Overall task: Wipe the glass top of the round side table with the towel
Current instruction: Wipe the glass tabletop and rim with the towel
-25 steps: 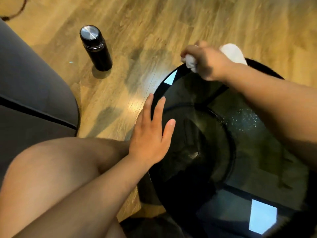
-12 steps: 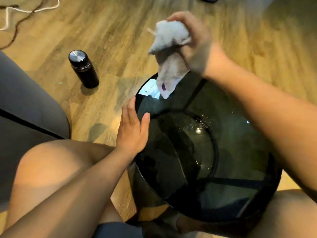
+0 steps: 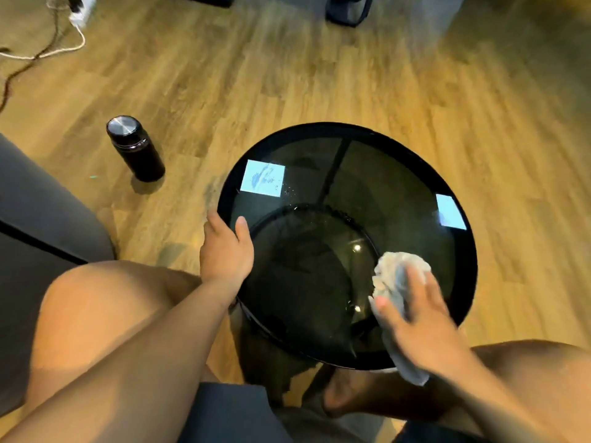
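Observation:
The round side table (image 3: 377, 174) has a dark glass top in a black rim, with water drops near its middle and bright window reflections. My right hand (image 3: 422, 318) lies flat with straight fingers on a crumpled grey-white towel (image 3: 395, 273), pressing it onto the glass at the near right. One end of the towel hangs over the table's near rim. My left hand (image 3: 225, 251) rests on the table's left rim, thumb on the glass, fingers over the edge.
A black flask with a steel lid (image 3: 134, 148) stands on the wooden floor left of the table. A grey sofa (image 3: 38, 219) fills the left side. Cables and a power strip (image 3: 76, 14) lie at the far left. My bare knees flank the table.
My right hand has brought the towel down from above the table's far edge onto the near right of the glass. The left hand slid along the left rim.

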